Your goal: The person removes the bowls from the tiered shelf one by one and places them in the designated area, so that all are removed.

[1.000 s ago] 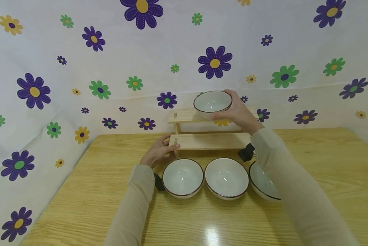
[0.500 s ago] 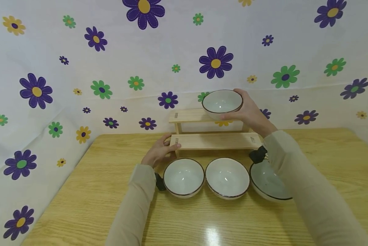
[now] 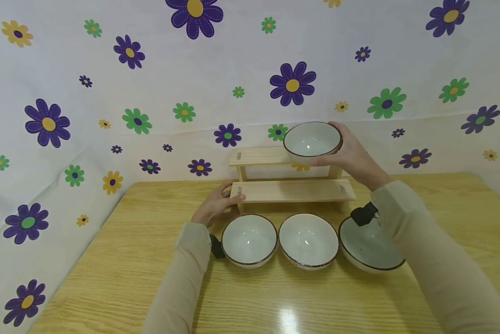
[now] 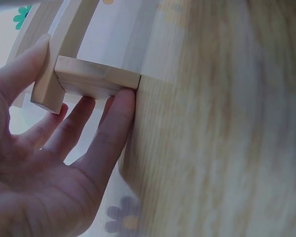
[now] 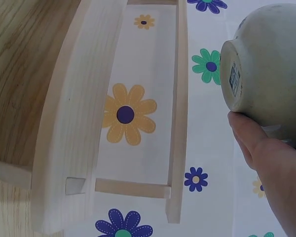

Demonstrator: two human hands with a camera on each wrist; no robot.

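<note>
My right hand [image 3: 354,155] grips a white bowl [image 3: 312,139] with a dark brown rim, thumb low on its near side. The bowl overlaps the right part of the upper plank of a two-tier wooden shelf [image 3: 291,191] in the head view. From the right wrist, the bowl's underside [image 5: 271,74] shows a foot ring with a blue stamp, apart from the planks. My left hand [image 3: 217,204] holds the shelf's left end. In the left wrist view its thumb presses the plank [image 4: 52,86] and its fingers lie against the leg [image 4: 96,76].
In a row before the shelf stand three more bowls: a left bowl [image 3: 250,241], a middle bowl [image 3: 309,241] and a wider right bowl [image 3: 368,246], partly covered by the right sleeve. A flowered cloth [image 3: 158,69] hangs behind the wooden table [image 3: 141,232].
My right hand has carried the bowl to the right along the upper plank, uncovering more of the lower plank and the right bowl. The left hand has stayed on the shelf.
</note>
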